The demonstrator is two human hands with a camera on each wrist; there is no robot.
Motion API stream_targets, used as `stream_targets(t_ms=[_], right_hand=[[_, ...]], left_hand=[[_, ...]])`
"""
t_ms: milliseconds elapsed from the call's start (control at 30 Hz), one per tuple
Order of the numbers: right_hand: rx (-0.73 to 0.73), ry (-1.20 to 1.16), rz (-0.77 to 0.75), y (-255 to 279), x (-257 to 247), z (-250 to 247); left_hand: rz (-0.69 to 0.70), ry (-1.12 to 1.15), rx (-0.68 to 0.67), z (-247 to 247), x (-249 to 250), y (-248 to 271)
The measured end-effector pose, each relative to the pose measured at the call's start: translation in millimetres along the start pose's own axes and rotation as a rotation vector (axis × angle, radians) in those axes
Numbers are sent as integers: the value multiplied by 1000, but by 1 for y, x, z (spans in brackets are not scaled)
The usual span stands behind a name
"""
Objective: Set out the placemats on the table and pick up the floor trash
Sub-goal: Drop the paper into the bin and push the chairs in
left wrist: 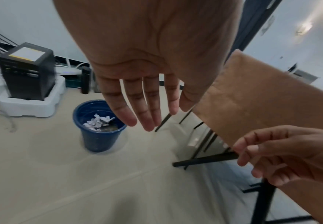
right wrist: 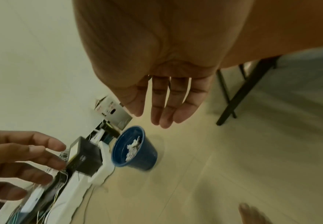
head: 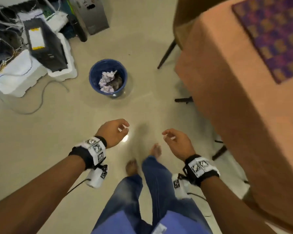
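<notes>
A blue bin [head: 108,78] stands on the floor ahead of me with crumpled white paper [head: 107,80] inside; it also shows in the left wrist view [left wrist: 99,125] and the right wrist view [right wrist: 134,149]. My left hand [head: 118,130] and right hand [head: 170,138] hang empty above the floor, fingers relaxed and apart. A purple patterned placemat [head: 274,34] lies on the table with the peach cloth [head: 230,92] at my right. In the wrist views both palms [left wrist: 147,84] [right wrist: 166,94] are bare with straight fingers.
A black box in white foam [head: 46,48], cables and a metal cabinet [head: 91,14] crowd the far left. Black table and chair legs [head: 166,54] stand beside the cloth. My bare feet [head: 156,150] are on the tiled floor.
</notes>
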State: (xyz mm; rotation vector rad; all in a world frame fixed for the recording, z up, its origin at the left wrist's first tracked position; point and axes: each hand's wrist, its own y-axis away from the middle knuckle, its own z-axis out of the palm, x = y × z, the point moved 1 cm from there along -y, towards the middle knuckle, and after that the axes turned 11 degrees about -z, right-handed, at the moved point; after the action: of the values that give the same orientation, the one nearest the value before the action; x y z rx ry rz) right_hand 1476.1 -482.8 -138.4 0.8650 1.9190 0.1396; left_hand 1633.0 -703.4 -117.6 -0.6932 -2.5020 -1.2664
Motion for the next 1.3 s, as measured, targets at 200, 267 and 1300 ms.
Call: stream_targets(t_ms=[200,267,1300], right_hand=[[459,213,-7,193,46,-100],[654,364,30,248,71,-135],[921,486,233,617,463,-505]], left_hand=[[323,-164,-118,56,131,83],[481,-252,-114,88,182,102],[972,-596,-477,614,683,379]])
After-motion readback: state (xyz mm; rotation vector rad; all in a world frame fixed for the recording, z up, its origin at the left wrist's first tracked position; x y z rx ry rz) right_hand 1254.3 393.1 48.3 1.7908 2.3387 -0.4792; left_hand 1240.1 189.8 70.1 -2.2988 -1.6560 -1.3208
